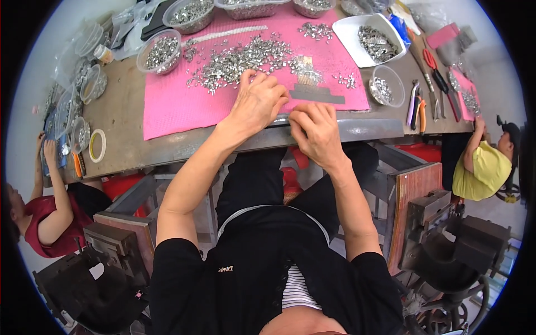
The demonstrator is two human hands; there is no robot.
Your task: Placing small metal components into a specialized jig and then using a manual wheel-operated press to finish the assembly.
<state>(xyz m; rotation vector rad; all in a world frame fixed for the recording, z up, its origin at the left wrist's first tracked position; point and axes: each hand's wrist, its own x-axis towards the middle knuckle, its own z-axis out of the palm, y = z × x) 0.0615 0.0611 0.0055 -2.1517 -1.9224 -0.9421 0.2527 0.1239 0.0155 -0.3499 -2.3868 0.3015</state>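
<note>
A heap of small shiny metal pieces (245, 58) lies spread over a pink mat (178, 109). My left hand (259, 101) is over the near edge of the heap, its fingers bent down and drawn together. Its fingertips touch the pieces, but what they pinch is hidden. My right hand (319, 133) is closed at the table's front edge, fingers curled together beside a dark metal bar (279, 120); anything in its grip is too small to make out. Just beyond the right hand lie a grey flat strip (318, 95) and a block of thin metal strips (305, 70).
Tubs of metal pieces, one a clear round tub (160, 53), line the far side. At right stand a white tray (370, 39), a small tub (386, 85) and pliers (413, 106). A roll of tape (97, 146) lies left. Co-workers sit at both sides, one in a yellow shirt (483, 170).
</note>
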